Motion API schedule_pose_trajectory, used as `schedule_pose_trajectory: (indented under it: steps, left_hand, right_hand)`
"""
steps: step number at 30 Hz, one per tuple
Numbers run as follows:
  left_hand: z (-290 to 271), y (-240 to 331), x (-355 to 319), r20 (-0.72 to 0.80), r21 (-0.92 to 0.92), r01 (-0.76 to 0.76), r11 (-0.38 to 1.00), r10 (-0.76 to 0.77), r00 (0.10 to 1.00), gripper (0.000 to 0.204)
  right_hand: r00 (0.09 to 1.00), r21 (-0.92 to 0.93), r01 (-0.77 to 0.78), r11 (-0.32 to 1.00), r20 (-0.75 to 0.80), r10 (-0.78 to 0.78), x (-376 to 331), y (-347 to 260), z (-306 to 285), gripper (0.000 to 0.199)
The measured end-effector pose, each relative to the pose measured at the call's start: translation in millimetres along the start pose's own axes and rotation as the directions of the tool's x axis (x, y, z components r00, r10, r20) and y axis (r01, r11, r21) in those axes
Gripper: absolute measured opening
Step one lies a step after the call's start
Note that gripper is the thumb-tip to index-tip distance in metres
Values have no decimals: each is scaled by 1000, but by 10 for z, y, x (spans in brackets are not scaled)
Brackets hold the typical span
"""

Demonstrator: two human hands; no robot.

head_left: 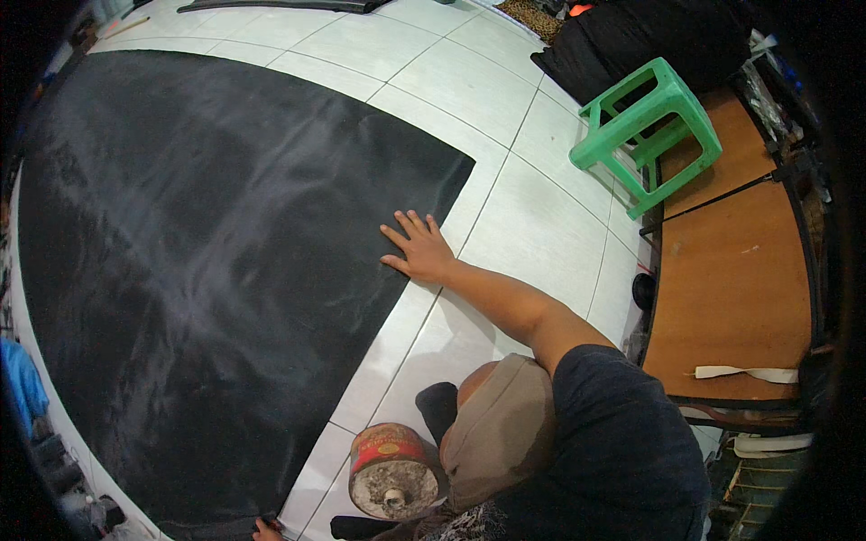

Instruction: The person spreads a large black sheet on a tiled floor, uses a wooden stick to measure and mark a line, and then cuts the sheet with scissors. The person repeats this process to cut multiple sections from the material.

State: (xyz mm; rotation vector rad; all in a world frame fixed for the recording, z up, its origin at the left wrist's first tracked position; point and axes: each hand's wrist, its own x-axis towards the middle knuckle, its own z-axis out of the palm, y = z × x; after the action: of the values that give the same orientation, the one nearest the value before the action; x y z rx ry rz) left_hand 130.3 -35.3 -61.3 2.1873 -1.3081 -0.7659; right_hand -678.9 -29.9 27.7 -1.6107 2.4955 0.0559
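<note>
Near edge of floor [541, 225]: fingertips of one hand [264, 530] show at the sheet's near corner, touching or just beside it; can't tell if they pinch it, and likely the left but can't confirm. Just right of that, a dirty red tin [394, 471] stands on the tiles beside the person's knee. Mid: right hand [417, 248] lies flat, fingers spread and released, palm pressing the sheet's [198, 270] right edge, fingertips on the black, heel at the tile line. Sheet is a large black piece spread flat on the floor, far-right corner pointing at the stool [645, 135]. Judging by the soft ripples and dull sheen: thin, limp, light, probably rubbery or leatherette, grippy. Best held by pinching an edge or corner. Far right: green stool, wooden bench [731, 279].
</note>
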Motion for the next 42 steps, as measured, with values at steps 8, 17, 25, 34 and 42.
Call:
schedule_pose_trajectory:
  steps: [8,17,25,34,42]
  left_hand:
    - [114,103,6,-40,-78,225,971,-229,973,33]
    - [203,177,-85,-86,-102,317,943,-325,942,33]
    - [301,293,-200,-136,-95,399,912,-409,903,34]
    - [258,371,-214,-163,-58,440,896,-443,881,35]
    - [197,348,-163,-173,-46,444,895,-445,879,37]
  right_hand:
    - [995,4,6,1000,-101,-6,-74,113,68,73]
    - [908,192,-292,937,-253,335,690,902,-283,40]
    - [714,229,-648,727,-149,684,1086,2093,-397,61]
    - [776,356,-585,728,-15,631,1259,2496,-198,45]
    - [851,499,-436,749,-42,524,1243,2425,-262,40]
